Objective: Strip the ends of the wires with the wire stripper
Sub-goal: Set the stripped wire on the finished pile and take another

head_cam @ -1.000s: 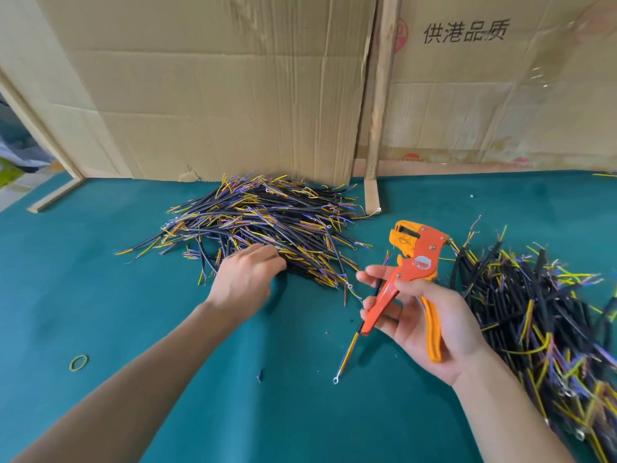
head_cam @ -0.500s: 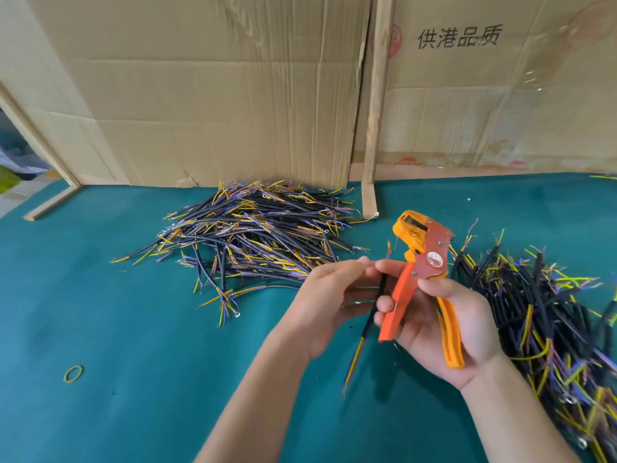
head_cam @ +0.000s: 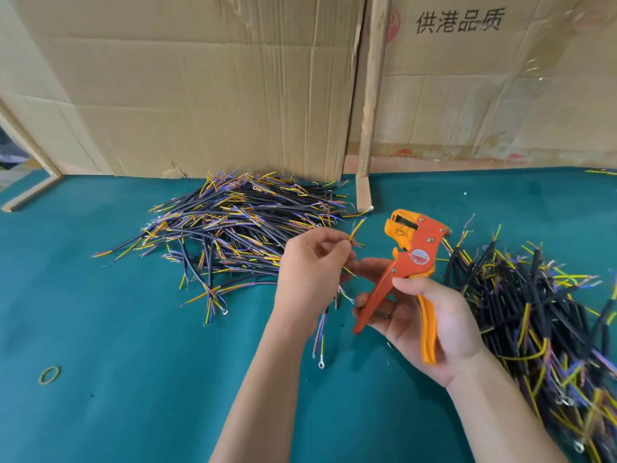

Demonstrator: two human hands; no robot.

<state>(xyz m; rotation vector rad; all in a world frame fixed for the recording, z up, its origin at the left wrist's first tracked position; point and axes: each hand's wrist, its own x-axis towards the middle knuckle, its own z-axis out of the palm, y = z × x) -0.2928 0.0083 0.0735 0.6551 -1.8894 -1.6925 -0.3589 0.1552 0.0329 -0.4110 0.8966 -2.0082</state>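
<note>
While my forearms are reaching in from the near edge, my right hand (head_cam: 430, 315) is gripping the stripper (head_cam: 405, 272), fingers curled around its red handle and the orange handle lying across my palm, its head pointing up and away from me. Just left of it, my left hand (head_cam: 309, 275) is pinching a wire (head_cam: 354, 232) between thumb and fingertips; its yellow end is sticking up beside the stripper's head without touching it, and its thin strands are hanging below my hand toward the green mat (head_cam: 133, 379), ending in a ring terminal (head_cam: 321, 365). Off to my near left a rubber band (head_cam: 49, 375) is lying on the mat. To my right a pile (head_cam: 541, 312) of dark wires is spreading past the frame edge. Farther back on the left another heap (head_cam: 233, 225) is sitting in front of cardboard sheets (head_cam: 200, 88) and a wooden post (head_cam: 370, 95).
</note>
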